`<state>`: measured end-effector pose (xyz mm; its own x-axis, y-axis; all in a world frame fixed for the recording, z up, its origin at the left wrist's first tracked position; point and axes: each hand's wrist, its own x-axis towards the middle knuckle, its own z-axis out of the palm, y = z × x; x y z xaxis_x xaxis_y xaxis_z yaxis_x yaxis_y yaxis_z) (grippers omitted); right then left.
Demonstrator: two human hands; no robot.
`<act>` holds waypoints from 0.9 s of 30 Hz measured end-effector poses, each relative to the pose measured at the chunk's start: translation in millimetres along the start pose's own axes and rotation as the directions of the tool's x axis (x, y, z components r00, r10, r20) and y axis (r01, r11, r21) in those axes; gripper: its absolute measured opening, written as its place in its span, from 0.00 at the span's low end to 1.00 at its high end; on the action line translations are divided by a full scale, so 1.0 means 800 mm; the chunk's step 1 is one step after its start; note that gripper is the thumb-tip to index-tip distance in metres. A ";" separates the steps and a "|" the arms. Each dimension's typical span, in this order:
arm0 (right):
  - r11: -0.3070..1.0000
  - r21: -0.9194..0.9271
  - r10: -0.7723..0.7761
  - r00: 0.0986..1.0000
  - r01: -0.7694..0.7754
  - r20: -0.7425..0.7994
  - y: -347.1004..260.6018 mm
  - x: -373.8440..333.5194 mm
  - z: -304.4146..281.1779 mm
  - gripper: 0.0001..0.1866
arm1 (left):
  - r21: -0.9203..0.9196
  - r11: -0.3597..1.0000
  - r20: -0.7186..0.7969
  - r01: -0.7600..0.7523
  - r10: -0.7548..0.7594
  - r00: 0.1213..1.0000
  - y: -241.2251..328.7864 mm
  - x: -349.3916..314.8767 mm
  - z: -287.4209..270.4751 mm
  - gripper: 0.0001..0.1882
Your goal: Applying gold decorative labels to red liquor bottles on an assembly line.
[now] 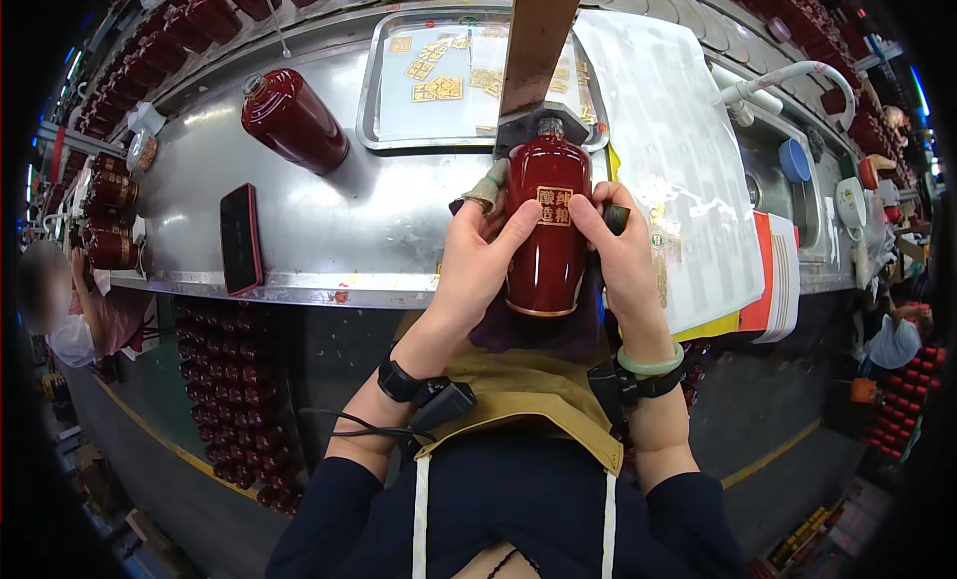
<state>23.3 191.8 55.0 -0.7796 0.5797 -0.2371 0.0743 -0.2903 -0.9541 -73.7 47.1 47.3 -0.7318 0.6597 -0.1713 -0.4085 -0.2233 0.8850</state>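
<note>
A dark red glass bottle [547, 265] lies between my hands at the table's front edge, its neck pointing away from me. Gold characters form a square label on its side. My left hand [477, 245] grips the bottle's left side, its thumb near the label; cloth finger covers show on its fingers. On the opposite side my right hand [623, 245] holds it too, thumb against the label's right edge, with a dark finger cover. The bottle's neck end meets a dark holder [543, 124] at the foot of a brown upright post [538, 41].
Another red bottle [294, 123] and a phone [239, 238] are on the metal table at left. A metal tray [374, 111] holds gold label pieces [439, 89]. White sheets [688, 170] cover the right side, beside a sink [822, 210]. A co-worker [85, 320] is far left.
</note>
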 end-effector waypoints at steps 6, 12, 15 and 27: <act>1.000 0.011 -0.003 1.000 0.003 -0.011 0.000 0.000 0.001 0.16 | -0.020 1.000 0.006 0.009 -0.009 1.000 0.001 0.001 0.000 0.35; 1.000 0.013 -0.003 1.000 0.003 -0.006 -0.002 0.001 0.002 0.15 | -0.008 1.000 -0.004 0.025 -0.025 1.000 0.001 0.002 0.000 0.36; 1.000 0.011 -0.004 1.000 0.004 -0.008 -0.002 0.000 0.002 0.15 | 0.006 1.000 0.001 0.020 -0.020 1.000 0.000 0.002 0.000 0.36; 0.974 -0.153 -0.173 0.984 0.166 -0.034 -0.021 -0.034 -0.016 0.16 | -0.118 0.992 0.033 0.035 -0.031 0.999 0.001 -0.003 -0.007 0.36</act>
<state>51.7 190.7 75.1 -0.7591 0.6467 -0.0748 0.0386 -0.0701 -0.9968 -75.4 41.2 45.7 -0.7004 0.6894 -0.1848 -0.4953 -0.2830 0.8213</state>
